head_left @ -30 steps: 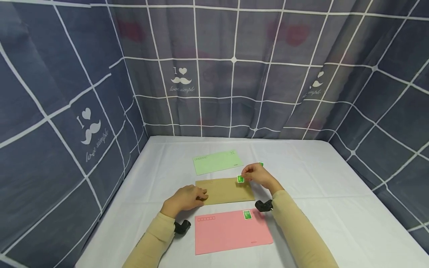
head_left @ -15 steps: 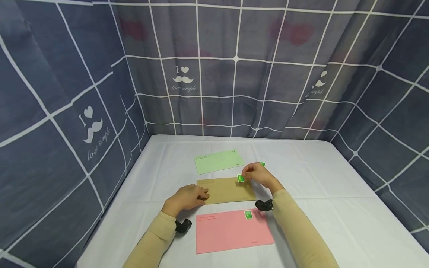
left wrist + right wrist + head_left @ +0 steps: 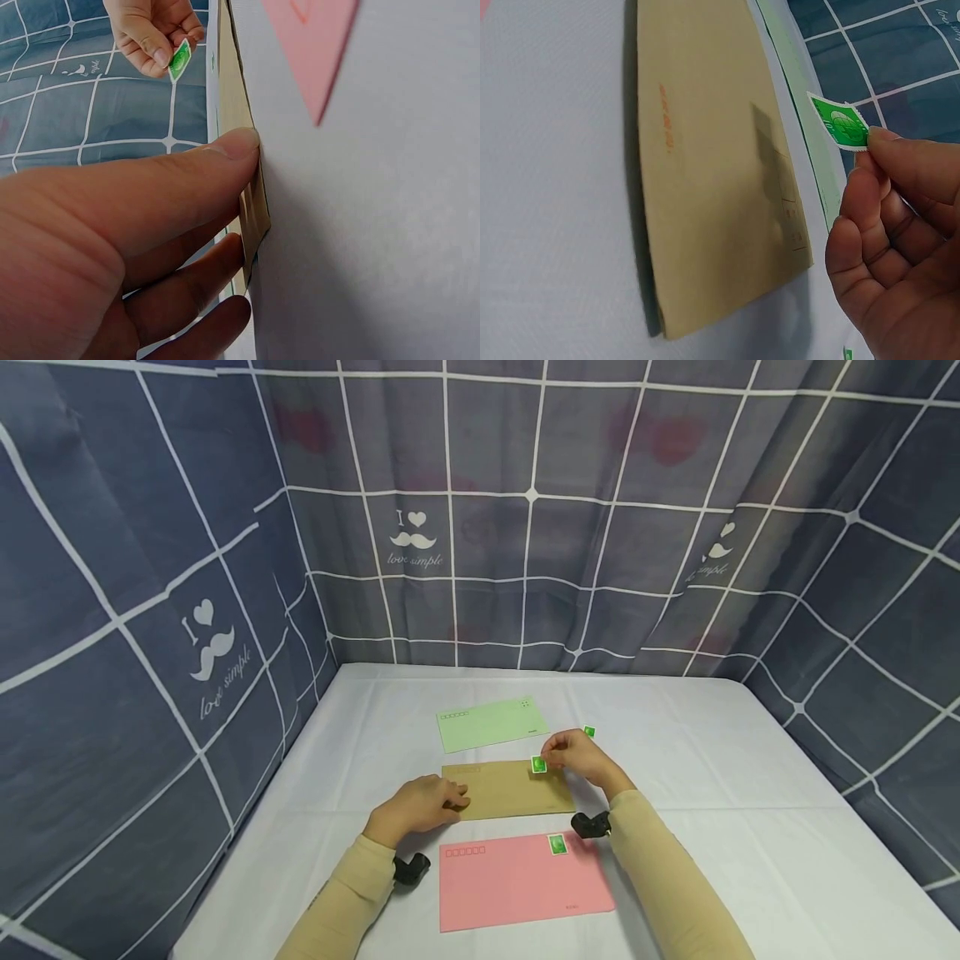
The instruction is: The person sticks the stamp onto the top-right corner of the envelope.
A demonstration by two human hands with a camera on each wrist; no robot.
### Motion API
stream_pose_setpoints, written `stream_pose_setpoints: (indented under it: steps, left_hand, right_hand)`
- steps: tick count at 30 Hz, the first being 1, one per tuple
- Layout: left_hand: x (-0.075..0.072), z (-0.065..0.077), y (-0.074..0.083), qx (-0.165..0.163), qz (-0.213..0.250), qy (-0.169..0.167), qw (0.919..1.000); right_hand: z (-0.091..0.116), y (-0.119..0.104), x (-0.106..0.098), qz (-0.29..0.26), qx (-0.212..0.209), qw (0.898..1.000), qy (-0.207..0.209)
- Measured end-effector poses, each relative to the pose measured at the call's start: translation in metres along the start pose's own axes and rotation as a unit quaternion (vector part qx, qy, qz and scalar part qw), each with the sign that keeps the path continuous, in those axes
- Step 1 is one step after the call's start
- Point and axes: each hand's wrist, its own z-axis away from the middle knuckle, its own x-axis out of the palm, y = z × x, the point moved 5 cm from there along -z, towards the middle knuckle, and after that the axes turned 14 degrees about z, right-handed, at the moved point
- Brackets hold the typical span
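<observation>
My left hand (image 3: 420,804) rests on the left end of a brown envelope (image 3: 510,789), pressing it to the table. In the left wrist view, thumb and fingertips touch the envelope beside its corner. My right hand (image 3: 585,756) pinches a green stamp (image 3: 840,122) with a white perforated border between thumb and finger. The stamp is tilted and held apart from the brown envelope, above its upper right corner; its shadow falls on the paper. A pink envelope (image 3: 521,889) nearer to me bears a green stamp (image 3: 557,844) at its upper right.
A light green envelope (image 3: 491,723) lies behind the brown one. Another green stamp (image 3: 589,731) lies on the white table cloth (image 3: 697,752), just beyond the right hand. Dark gridded curtains (image 3: 480,543) enclose the table at the back and sides.
The head view has shifted slightly. Both hands keep nearly the same places: the left on the brown envelope, the right holding the stamp above it.
</observation>
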Motion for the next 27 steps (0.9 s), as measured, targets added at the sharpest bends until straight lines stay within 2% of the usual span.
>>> stream_pose_setpoints:
  steps: [12,27]
  left_hand:
    - [0.001,0.001,0.000,0.001,-0.004,-0.001,1.0000]
    - [0.000,0.002,0.000,0.004,-0.008,0.007,0.9999]
  right_hand:
    - [-0.002,0.012,0.005,-0.017,0.007,1.000,-0.018]
    - [-0.006,0.013,0.004,-0.014,0.022,0.999,-0.018]
